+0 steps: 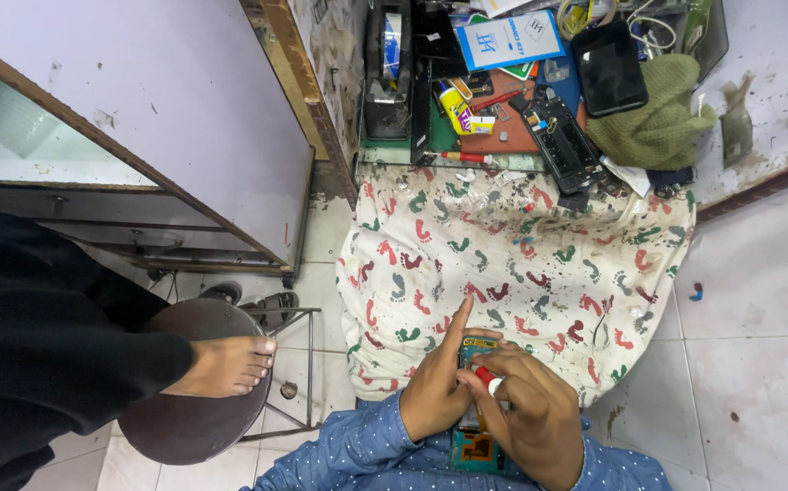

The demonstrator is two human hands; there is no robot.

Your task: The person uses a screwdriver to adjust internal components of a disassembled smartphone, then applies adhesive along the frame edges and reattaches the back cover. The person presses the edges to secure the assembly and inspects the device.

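Note:
My left hand point(435, 386) holds an opened phone point(476, 445) with its green circuit board showing, low in the head view, with the forefinger stretched up along its left edge. My right hand point(535, 409) grips a small screwdriver with a red cap point(485, 375) and presses its tip onto the upper part of the phone. Both hands hover over a white cloth printed with red and green footprints point(503, 264) that covers my lap. My blue dotted sleeves point(357, 450) show at the bottom.
A cluttered workbench at the top holds a dismantled phone frame point(565, 144), a black phone point(609, 68), a green rag point(657, 123), a blue-and-white box point(509, 38) and a glue bottle point(456, 107). To the left, another person's bare foot point(225, 364) rests on a round stool point(189, 427).

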